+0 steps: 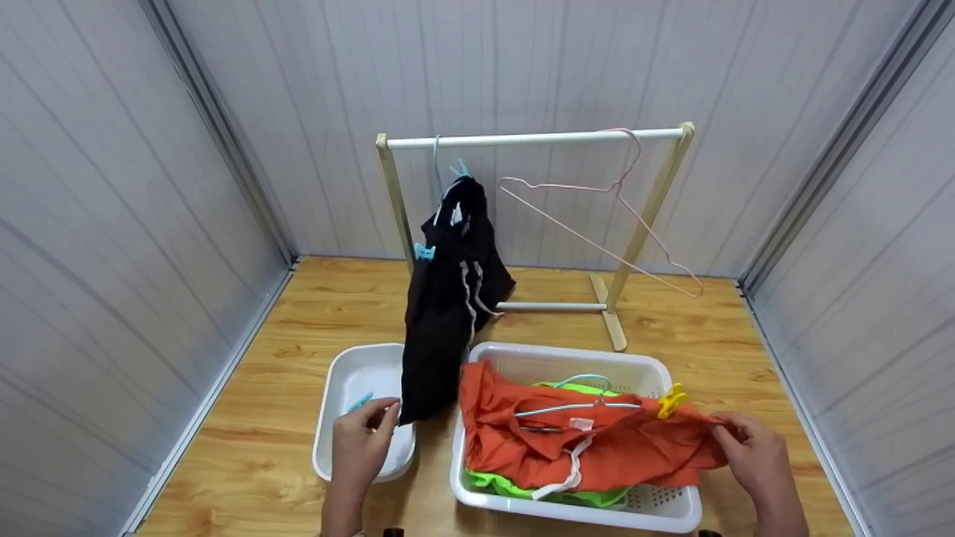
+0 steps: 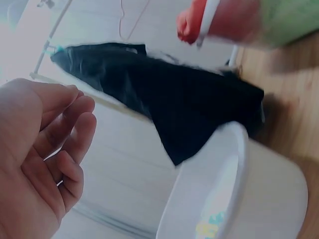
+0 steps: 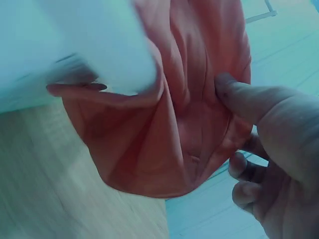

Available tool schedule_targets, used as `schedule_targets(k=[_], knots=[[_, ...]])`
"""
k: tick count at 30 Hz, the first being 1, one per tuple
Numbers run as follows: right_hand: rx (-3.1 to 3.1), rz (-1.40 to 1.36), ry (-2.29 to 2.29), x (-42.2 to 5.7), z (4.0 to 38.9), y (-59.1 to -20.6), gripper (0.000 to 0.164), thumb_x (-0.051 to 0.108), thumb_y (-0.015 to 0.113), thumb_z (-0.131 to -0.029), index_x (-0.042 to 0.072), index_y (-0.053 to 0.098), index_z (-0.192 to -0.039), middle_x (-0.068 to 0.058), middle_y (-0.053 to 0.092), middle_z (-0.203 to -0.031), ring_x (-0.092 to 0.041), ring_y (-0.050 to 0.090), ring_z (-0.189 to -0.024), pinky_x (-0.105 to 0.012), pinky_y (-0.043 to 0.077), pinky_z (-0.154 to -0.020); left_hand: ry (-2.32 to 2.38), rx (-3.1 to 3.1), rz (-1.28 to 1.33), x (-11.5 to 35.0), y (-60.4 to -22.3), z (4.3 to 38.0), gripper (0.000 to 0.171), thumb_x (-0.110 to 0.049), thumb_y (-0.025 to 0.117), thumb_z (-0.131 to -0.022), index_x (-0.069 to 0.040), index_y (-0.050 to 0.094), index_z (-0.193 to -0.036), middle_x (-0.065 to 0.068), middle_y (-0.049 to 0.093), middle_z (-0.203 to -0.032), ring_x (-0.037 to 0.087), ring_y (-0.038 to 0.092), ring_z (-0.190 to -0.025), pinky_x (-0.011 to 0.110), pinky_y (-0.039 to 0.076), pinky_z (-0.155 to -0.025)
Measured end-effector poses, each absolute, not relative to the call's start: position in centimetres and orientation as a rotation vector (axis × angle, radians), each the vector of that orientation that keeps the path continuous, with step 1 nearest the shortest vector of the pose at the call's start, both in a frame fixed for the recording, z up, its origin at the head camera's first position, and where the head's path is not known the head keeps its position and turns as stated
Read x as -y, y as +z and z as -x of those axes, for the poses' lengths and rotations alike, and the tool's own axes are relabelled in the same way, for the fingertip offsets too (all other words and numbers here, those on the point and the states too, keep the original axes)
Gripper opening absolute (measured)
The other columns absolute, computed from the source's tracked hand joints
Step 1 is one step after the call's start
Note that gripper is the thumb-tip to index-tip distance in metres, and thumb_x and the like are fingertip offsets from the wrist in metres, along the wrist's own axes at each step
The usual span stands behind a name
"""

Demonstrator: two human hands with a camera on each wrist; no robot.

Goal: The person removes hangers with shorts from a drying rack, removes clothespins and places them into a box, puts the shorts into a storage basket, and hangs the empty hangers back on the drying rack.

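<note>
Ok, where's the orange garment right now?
In the head view, the orange garment lies across the white basket at right of centre, on top of the green cloth, its right end in the right hand.

Orange garment (image 1: 634, 447) is matt cloth, basket (image 1: 567, 514) smooth plastic.
</note>
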State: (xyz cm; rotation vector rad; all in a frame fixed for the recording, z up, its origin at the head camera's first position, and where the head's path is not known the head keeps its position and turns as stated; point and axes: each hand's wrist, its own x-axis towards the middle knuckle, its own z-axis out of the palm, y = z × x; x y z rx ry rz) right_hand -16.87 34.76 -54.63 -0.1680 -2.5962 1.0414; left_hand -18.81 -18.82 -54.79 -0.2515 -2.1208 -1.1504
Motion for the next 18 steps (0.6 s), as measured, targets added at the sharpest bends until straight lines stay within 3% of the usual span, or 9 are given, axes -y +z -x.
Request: schedule_targets(k=[4, 8, 12, 18], knots=[[2.508, 0.284, 1.289, -34.4, 16.9, -54.6, 0.012, 0.007, 0.068, -0.091, 0.001, 0.071, -0.101, -0.008, 0.069, -0.084, -0.005, 0.055, -0.065, -0.022, 0.047, -0.053, -1.191, 2.138, 0.307, 17.9, -54.6, 18.9, 0.009, 0.002, 0.076, -0.081, -0.006, 0.076, -0.085, -0.012, 0.062, -0.064, 0.003, 0.052, -0.053, 0.016, 0.04, -0.047], [2.188, 0.384, 1.72, -34.3, 16.5, -54.1, 0.007, 0.002, 0.071, -0.087, -0.002, 0.069, -0.093, -0.001, 0.064, -0.068, -0.009, 0.052, -0.052, -0.022, 0.044, -0.043, -1.222, 2.16, 0.341, 17.2, -54.5, 19.0, 0.008, 0.002, 0.076, -0.081, -0.006, 0.076, -0.085, -0.011, 0.064, -0.065, 0.002, 0.053, -0.053, 0.016, 0.04, -0.048], [1.8, 0.253, 2.007, -34.1, 16.7, -53.1, 0.005, -0.011, 0.067, -0.085, -0.006, 0.067, -0.084, -0.003, 0.063, -0.063, -0.009, 0.049, -0.045, -0.018, 0.038, -0.038, -1.251, 2.177, 0.375, 16.5, -54.2, 19.2, 0.007, 0.0, 0.075, -0.083, -0.007, 0.075, -0.085, -0.007, 0.066, -0.067, 0.003, 0.055, -0.055, 0.016, 0.043, -0.05], [1.618, 0.042, 2.061, -33.5, 17.3, -50.0, 0.005, -0.019, 0.06, -0.086, -0.014, 0.061, -0.086, -0.008, 0.061, -0.068, -0.013, 0.05, -0.049, -0.02, 0.039, -0.04, -1.325, 2.224, 0.411, 15.3, -53.4, 19.3, 0.006, -0.005, 0.073, -0.086, -0.01, 0.075, -0.086, -0.01, 0.066, -0.07, 0.004, 0.058, -0.059, 0.019, 0.047, -0.053]])
